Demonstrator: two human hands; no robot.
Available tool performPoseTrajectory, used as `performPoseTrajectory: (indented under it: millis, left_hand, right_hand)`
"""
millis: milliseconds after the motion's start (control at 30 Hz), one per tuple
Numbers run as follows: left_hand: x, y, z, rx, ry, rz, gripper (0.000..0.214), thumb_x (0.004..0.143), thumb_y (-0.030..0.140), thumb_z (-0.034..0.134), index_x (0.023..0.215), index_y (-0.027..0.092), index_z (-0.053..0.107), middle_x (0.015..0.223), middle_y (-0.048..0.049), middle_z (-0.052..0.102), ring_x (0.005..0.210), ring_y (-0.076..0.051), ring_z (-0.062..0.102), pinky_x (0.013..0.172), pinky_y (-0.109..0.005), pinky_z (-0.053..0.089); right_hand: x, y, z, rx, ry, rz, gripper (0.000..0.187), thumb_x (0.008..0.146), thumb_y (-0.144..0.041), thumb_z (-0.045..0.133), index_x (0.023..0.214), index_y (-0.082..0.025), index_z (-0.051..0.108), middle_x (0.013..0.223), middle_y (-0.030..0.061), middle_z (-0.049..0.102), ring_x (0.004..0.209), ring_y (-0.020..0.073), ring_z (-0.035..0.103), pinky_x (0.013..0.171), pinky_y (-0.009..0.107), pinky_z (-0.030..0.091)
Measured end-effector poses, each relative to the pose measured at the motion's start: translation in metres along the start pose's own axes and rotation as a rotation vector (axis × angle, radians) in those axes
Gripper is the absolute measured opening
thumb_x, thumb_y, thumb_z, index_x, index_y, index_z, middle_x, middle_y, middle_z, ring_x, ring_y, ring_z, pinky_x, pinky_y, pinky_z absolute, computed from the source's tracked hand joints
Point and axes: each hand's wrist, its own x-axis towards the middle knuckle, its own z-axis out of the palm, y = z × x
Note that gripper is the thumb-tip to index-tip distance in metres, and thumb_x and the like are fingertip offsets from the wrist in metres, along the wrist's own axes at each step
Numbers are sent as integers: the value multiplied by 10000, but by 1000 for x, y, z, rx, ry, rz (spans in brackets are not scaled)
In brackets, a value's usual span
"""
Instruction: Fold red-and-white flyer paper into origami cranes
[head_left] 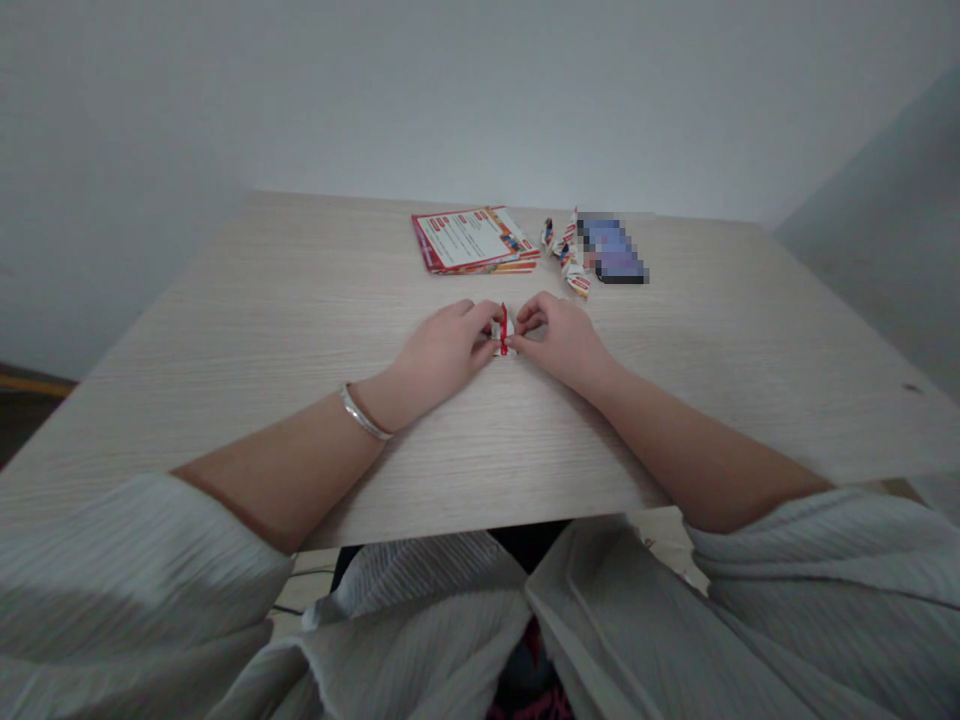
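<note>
Between my two hands, a small folded piece of red and white paper rests on or just above the wooden table. My left hand is closed, with thumb and index finger on the paper's left side. From the right, my right hand pinches the paper's lower part with thumb and index finger, its other fingers curled. A red edge runs upright along the middle of the piece. Parts of the paper are covered by my fingertips.
Behind my hands lies a stack of printed leaflets with red borders. Several folded or twisted printed paper pieces lie to its right, beside a blurred phone. The pale table meets a wall at the back; its front edge is near my body.
</note>
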Motion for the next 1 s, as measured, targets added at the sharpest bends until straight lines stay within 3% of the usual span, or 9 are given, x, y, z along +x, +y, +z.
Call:
performPoseTrajectory:
  millis: [200, 367, 500, 700, 1000]
  left_hand:
    - [2, -4, -1, 22, -14, 62, 292, 1010, 307, 563, 1212, 137, 690, 1140, -143, 725, 1103, -291, 662, 1004, -459, 555]
    - [3, -11, 5, 34, -7, 129, 317, 1031, 306, 480, 1102, 129, 733, 1103, -150, 708, 1074, -277, 646, 1007, -452, 557]
    - [4, -15, 10, -17, 28, 140, 339, 1030, 277, 447, 1156, 135, 727, 1263, -163, 688, 1200, -274, 627, 1105, -465, 520]
    - [1, -12, 8, 138, -25, 106, 413, 1073, 347, 389, 1259, 114, 675, 1392, -195, 659, 1295, -339, 600, 1148, -535, 459]
    - [-2, -14, 13, 168, -52, 77, 422, 1055, 372, 405, 1323, 124, 616, 1526, -233, 577, 1439, -383, 519, 1190, -628, 378]
  right_hand:
    - [-5, -6, -3, -123, -18, -91, 69, 914, -269, 723, 956, -219, 746, 956, 53, 815, 950, 257, 703, 904, 415, 448]
    - [-9, -10, -5, -272, -15, -111, 153, 957, -300, 667, 939, -212, 791, 1042, 91, 822, 1027, 291, 685, 963, 471, 410]
    - [-9, -4, -6, -210, -18, -129, 139, 947, -313, 689, 941, -231, 801, 1120, 74, 815, 1089, 284, 687, 1019, 478, 409]
    - [-8, 7, -5, -110, -26, -171, 131, 910, -383, 775, 925, -262, 820, 1156, 50, 816, 1146, 276, 699, 1089, 482, 412]
    - [-3, 15, 3, -153, -47, -123, 196, 847, -476, 852, 968, -322, 839, 1371, 78, 728, 1330, 336, 596, 1192, 610, 321]
